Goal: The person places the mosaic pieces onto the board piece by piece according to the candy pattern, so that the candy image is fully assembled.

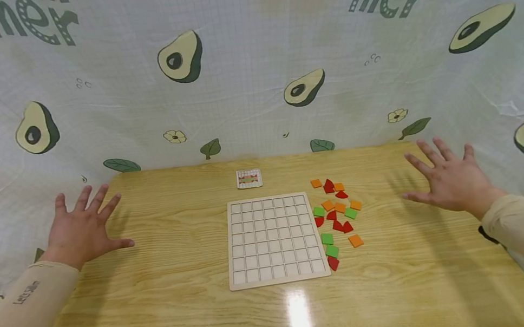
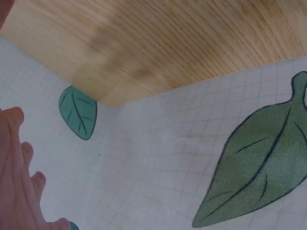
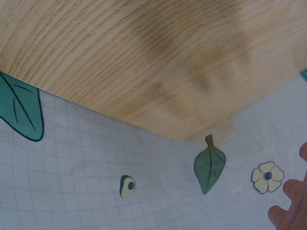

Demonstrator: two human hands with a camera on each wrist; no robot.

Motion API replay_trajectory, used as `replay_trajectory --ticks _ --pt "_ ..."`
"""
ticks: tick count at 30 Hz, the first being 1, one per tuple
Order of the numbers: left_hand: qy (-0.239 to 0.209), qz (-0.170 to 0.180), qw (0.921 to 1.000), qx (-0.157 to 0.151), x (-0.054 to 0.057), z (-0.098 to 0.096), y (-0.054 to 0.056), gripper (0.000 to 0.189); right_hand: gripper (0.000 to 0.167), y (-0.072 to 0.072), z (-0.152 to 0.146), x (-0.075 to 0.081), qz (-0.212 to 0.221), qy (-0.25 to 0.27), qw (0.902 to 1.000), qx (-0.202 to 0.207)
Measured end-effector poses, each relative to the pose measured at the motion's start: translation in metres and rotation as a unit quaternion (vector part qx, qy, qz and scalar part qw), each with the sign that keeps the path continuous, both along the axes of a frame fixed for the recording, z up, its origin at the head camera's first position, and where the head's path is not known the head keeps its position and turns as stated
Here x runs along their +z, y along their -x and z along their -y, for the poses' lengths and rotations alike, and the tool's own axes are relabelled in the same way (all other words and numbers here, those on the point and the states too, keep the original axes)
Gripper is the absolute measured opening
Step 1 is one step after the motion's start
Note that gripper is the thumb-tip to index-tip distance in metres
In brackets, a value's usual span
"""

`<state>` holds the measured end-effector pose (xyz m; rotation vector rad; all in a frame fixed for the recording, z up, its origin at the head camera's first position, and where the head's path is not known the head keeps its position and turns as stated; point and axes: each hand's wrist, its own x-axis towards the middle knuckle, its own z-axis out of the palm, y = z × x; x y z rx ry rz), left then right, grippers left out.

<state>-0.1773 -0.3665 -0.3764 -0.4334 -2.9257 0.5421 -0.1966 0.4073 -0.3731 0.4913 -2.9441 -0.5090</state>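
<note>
In the head view my left hand (image 1: 84,229) is spread over the table's left side, fingers straight and nothing held. My right hand (image 1: 453,181) mirrors it on the right, palm down with fingers apart. Between them lies a square wooden grid board (image 1: 274,240) whose cells hold no pieces. Loose flat pieces are scattered along its right edge: orange squares (image 1: 356,240), green squares (image 1: 332,251) and red fan-shaped pieces (image 1: 333,263). Behind the board is a small pattern card (image 1: 249,178) with a red, orange and green design. Only fingers show in the wrist views.
The light wooden table (image 1: 173,316) carries a bright reflection near its front. A pale curtain (image 1: 242,78) printed with avocados, leaves and flowers hangs along the back and both sides. A dark band (image 1: 488,234) sits by the right wrist.
</note>
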Motion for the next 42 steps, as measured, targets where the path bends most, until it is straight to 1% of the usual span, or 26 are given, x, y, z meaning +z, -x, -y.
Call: replay_trajectory --ticks 8,14,17,22,26,31,35,38,40,42 --pt "0.007 0.006 1.0 0.002 -0.001 0.001 0.002 0.121 0.104 -0.003 -0.003 -0.001 0.012 0.008 0.9999 -0.008" --pt "-0.021 0.021 0.9995 0.008 -0.004 -0.001 0.001 0.121 0.105 -0.003 0.004 0.0 0.023 0.015 0.9996 -0.005" --pt "-0.04 0.037 0.9985 0.011 -0.004 -0.009 0.0 0.119 0.105 -0.002 0.009 0.0 0.025 0.016 0.9996 -0.003" --pt "-0.077 0.057 0.9954 0.012 -0.01 -0.033 -0.006 0.117 0.104 -0.001 0.019 -0.002 0.036 0.019 0.9991 0.005" --pt "-0.098 0.064 0.9931 0.0 -0.022 -0.056 -0.01 0.116 0.102 -0.001 0.029 -0.006 0.038 0.021 0.9988 0.021" --pt "-0.124 0.085 0.9882 -0.029 -0.042 -0.09 -0.012 0.116 0.098 -0.001 0.046 -0.011 0.03 0.022 0.998 0.05" --pt "-0.159 0.087 0.9817 -0.058 -0.053 -0.116 -0.017 0.113 0.095 0.0 0.064 -0.013 0.031 0.037 0.9964 0.07" --pt "-0.177 0.096 0.9763 -0.079 -0.059 -0.135 -0.023 0.112 0.093 0.001 0.075 -0.014 0.041 0.052 0.9947 0.078" --pt "-0.186 0.11 0.972 -0.092 -0.061 -0.146 -0.027 0.112 0.091 0.003 0.081 -0.016 0.048 0.06 0.9934 0.085" --pt "-0.194 0.129 0.9671 -0.102 -0.061 -0.157 -0.031 0.112 0.089 0.005 0.087 -0.019 0.057 0.081 0.9904 0.097"
